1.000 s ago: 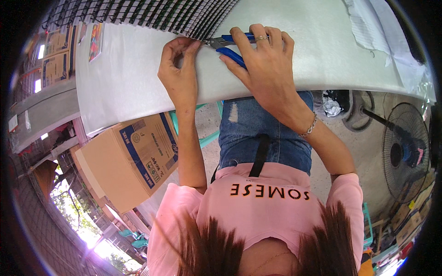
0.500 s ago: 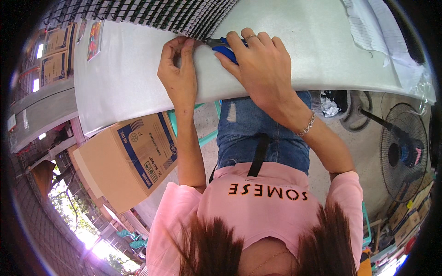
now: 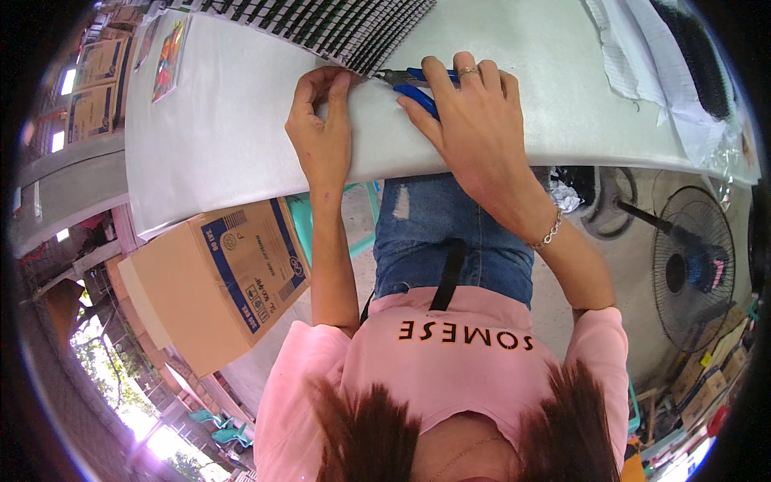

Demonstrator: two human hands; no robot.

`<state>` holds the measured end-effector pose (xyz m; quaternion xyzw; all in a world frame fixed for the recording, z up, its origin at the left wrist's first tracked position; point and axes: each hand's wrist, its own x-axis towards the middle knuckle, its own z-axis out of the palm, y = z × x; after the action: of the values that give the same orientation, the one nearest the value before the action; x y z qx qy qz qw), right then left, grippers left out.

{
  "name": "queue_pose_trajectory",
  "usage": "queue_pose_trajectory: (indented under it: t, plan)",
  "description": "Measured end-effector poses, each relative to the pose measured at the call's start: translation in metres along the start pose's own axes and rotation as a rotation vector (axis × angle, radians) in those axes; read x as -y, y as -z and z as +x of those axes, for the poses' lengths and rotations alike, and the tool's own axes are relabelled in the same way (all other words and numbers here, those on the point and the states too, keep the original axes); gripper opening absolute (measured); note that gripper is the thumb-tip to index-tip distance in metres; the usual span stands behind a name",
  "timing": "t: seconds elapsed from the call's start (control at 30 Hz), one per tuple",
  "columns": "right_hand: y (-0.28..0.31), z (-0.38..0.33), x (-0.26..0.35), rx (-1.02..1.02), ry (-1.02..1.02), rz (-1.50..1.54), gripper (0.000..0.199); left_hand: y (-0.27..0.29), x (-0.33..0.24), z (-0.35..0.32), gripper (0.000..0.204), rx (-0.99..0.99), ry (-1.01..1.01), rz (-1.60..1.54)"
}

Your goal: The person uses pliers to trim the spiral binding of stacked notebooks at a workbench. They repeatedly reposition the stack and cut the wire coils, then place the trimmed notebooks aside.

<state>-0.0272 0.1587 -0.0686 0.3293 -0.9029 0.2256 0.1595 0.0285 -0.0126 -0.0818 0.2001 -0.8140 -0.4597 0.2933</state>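
1. the mesh [image 3: 357,36], dark strands crossed with pale strips, lies on the white surface [image 3: 229,120] at the top of your view and runs out of frame; its near corner sits between your two hands.
2. your left hand [image 3: 323,124] is in a pinch, thumb against forefinger, at the mesh's edge just beside that corner. the bit between the tips is too small to make out.
3. your right hand [image 3: 483,120] is wrapped round the blue-handled pliers [image 3: 418,100], handles apart, nose pointing left at the same corner. whether the jaws bite anything, you cannot tell.
4. mesh, by judgement: light, bendy, a bit springy; edge strands may snag or kink. best hold is a pinch close to the corner, fingertips clear of the nose.
5. pliers: probably stiff, with more weight than the mesh. grip well back on the blue handles for leverage.
6. surface looks smooth and glossy, so the mesh could slide; keep that edge pinned.
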Motion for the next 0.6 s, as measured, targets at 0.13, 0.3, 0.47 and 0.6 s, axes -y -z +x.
queue_pose_trajectory:
  t: [0.13, 0.3, 0.47, 0.6]
  plan:
    - [-0.010, 0.000, -0.003, -0.065, 0.065, -0.025, 0.037, 0.001, 0.003, 0.000, 0.022, -0.005, 0.000, 0.023]
    - [-0.018, 0.001, -0.001, -0.073, 0.085, -0.050, 0.035, 0.000, 0.006, -0.001, 0.021, -0.012, -0.011, 0.005]
    - [-0.011, 0.006, 0.006, 0.102, 0.045, -0.022, 0.029, 0.001, 0.003, -0.002, 0.021, 0.002, 0.021, 0.024]
    - [0.011, 0.057, -0.019, 0.563, 0.169, 0.076, 0.040, 0.001, 0.000, 0.001, 0.022, 0.009, 0.005, -0.025]
